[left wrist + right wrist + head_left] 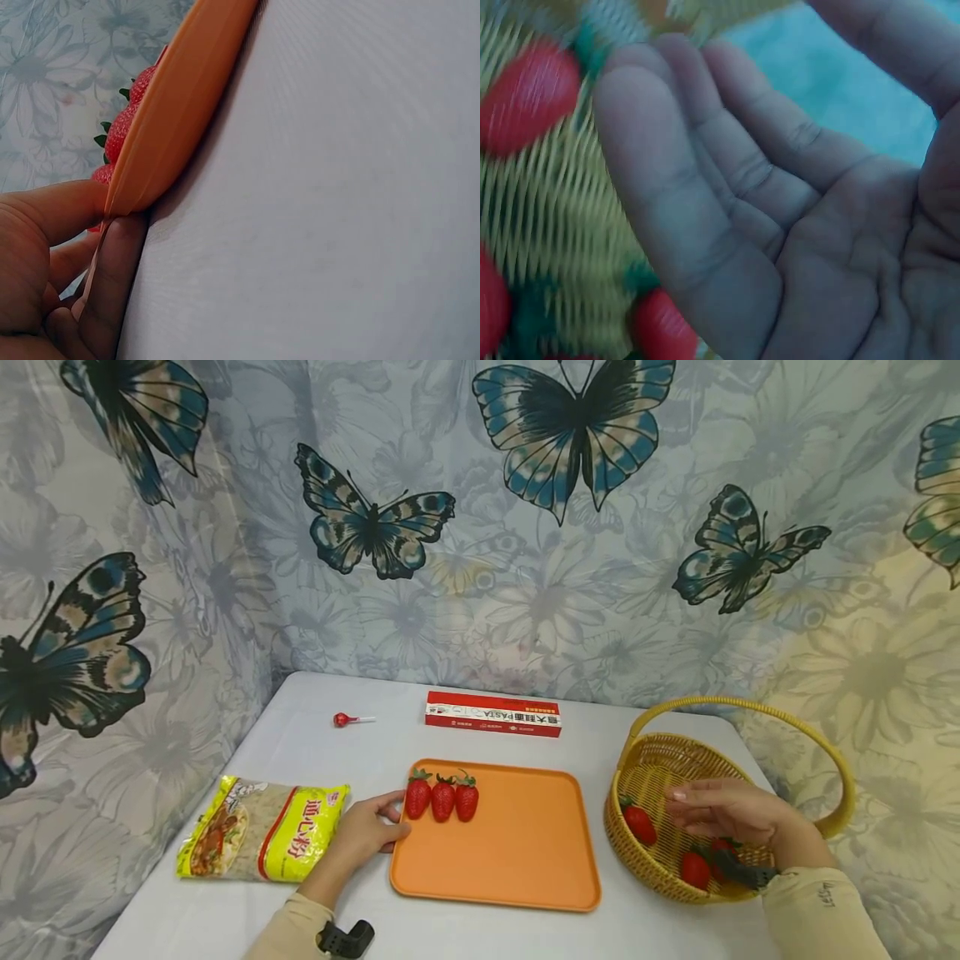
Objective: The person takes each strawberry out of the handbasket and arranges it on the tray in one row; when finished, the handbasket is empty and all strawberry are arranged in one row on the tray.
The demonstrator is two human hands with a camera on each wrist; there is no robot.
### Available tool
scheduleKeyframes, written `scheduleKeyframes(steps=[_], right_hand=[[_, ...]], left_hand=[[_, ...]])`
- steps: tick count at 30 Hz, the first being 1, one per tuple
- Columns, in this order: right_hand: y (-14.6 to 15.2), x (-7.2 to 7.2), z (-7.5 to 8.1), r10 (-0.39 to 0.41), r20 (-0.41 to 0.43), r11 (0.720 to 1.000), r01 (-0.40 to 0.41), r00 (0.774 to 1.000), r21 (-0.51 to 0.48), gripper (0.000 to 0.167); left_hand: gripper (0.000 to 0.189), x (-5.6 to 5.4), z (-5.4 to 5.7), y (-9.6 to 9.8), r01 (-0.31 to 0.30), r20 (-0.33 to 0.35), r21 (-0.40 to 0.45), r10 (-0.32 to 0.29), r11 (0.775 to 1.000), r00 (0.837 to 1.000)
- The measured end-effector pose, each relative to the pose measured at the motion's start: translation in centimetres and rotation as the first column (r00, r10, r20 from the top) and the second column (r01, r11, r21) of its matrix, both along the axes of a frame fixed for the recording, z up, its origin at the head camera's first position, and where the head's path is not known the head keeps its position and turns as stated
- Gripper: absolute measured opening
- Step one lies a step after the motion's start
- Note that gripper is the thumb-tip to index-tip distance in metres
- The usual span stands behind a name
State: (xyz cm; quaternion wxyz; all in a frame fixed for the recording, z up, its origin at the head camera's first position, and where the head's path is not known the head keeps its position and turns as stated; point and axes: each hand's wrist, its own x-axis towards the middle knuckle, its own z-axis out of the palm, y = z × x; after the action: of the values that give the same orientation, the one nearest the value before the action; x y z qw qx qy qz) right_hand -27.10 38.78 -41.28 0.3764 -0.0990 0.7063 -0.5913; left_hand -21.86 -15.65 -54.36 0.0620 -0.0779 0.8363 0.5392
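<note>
Gleaming red on my head feed, 3 strawberries (pixel 442 799) stand out plainly, each plump, tapered and topped with green leaves; the left wrist view shows me their finely speckled skin. They lie side by side in a row in the far left corner of the orange tray (pixel 495 864), leaves toward the far side and tips toward the near side. I count 3 more strawberries (pixel 640 825) down in the yellow wicker basket (pixel 678 756) on the right, equally red and leafy.

As for the hands, I see them well apart. The left hand (pixel 367 831) pinches the tray's left rim, just left of the row; I cannot tell whether its fingertips touch the nearest fruit. The right hand (pixel 731 810) is above the basket, fingers loosely extended and holding nothing. Of the basket fruit, 1 lies to the left of that hand and 2 lie on its near side, partly hidden from me by the black wrist device (pixel 738 870).

Farther out on the white table (pixel 480 935), I have a yellow bag (pixel 262 831) at left, and a lollipop (pixel 341 720) and red pasta box (pixel 492 714) beyond the tray
</note>
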Motion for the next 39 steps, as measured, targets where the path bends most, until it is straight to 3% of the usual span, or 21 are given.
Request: scheduleKeyframes(steps=[6,11,16,24,39], right_hand=[[1.5,-1.3,-3.0,-0.09,0.074,0.989,0.08,0.993,0.126,0.027],[0.5,-1.5,-4.0,-0.113,0.071,0.977,0.098,0.991,0.189,0.033],[-1.2,-1.5,-4.5,-0.124,0.055,0.962,0.106,0.991,0.251,0.033],[-3.6,-1.8,-5.1,-0.032,0.047,0.964,0.018,0.998,0.264,0.019],[-5.8,-2.2,-4.9,-0.062,-0.102,0.932,0.094,0.993,0.349,0.014]], left_hand=[[0.06,0.0,0.1,-0.1,0.002,-0.004,-0.008,-0.002,1.0,1.0],[0.06,-0.1,0.1,0.0,-0.004,-0.001,-0.007,0.004,1.0,1.0],[0.06,-0.1,0.2,-0.1,-0.008,-0.003,-0.002,0.008,1.0,1.0],[0.061,0.1,0.2,-0.1,0.0,-0.003,-0.003,0.0,1.0,1.0],[0.059,0.2,0.4,-0.1,0.005,-0.012,0.018,-0.005,1.0,1.0]])
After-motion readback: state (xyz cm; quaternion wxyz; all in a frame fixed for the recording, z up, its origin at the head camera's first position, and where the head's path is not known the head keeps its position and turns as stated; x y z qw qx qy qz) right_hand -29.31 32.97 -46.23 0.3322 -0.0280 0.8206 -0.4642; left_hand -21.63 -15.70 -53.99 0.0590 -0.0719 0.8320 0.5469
